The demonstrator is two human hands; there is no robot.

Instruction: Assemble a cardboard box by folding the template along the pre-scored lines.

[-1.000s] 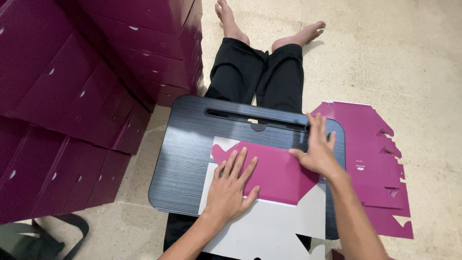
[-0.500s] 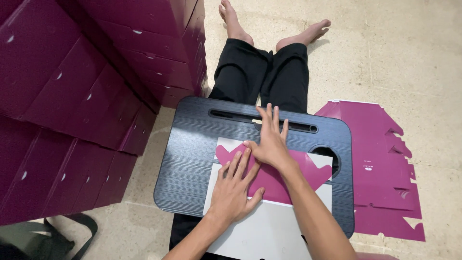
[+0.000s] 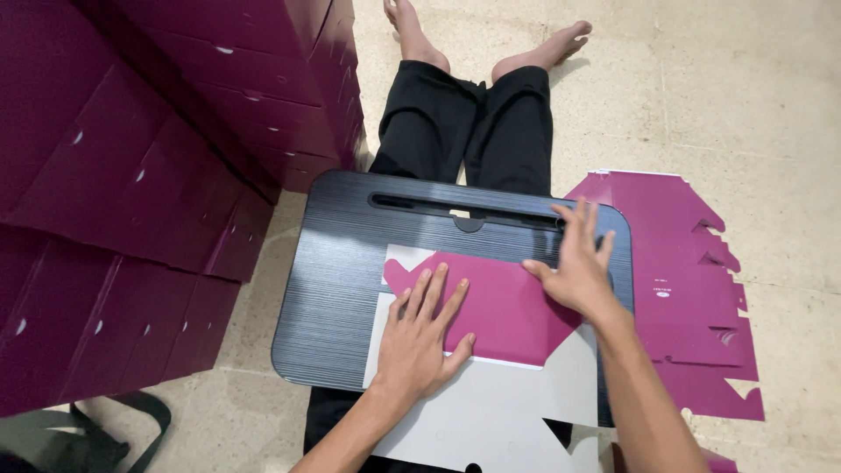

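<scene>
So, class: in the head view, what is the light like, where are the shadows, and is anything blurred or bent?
Head view: soft, even light, no glare; faint shadows under the left hand and right hand on the card; sharp overall, slight blur at the right fingertips; wide-angle lens bows the tray edges and tilts the boxes at the frame edge.

The floor is pale beige stone tile, mottled, with faint joints, evenly lit. Left of the lap desk a stack of magenta boxes rises high, its foot just beside the desk's left edge. Right of the desk, flat magenta sheets lie on the floor. Below the boxes, a dark strap curls.
</scene>
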